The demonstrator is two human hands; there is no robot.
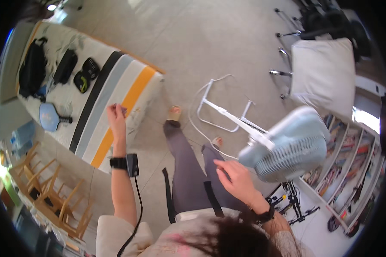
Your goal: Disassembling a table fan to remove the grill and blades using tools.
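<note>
The left hand (pixel 116 118) is raised over the near right part of the table (pixel 87 128), which is draped in a pale patterned cloth with black, grey and orange stripes. Its grip is pinched on a small, dark purplish piece (pixel 124 110) at the fingertips, too small to identify; whether the hand touches the cloth cannot be told. A black wrist strap (pixel 118 162) with a small dark box and a black cable sits on that forearm.

The right hand (pixel 236 182) is well to the right of the table, its grip released, fingers loosely bent and holding nothing visible. Nearest to it is a pale blue caged fan (pixel 294 145) on a white tubular stand (pixel 227 113), also to the right of the table, the stand's bent-tube foot on the floor. A thin white cord (pixel 194 105) loops past the stand on the side facing the table.

On the left half of the table lie a blue paddle with a black handle (pixel 50 116), a long black pouch (pixel 66 66), a black case spread in two halves (pixel 90 68) and a bulky black bag (pixel 32 68). Far right of the table stands a chair with a cream cushioned seat (pixel 324 66).
</note>
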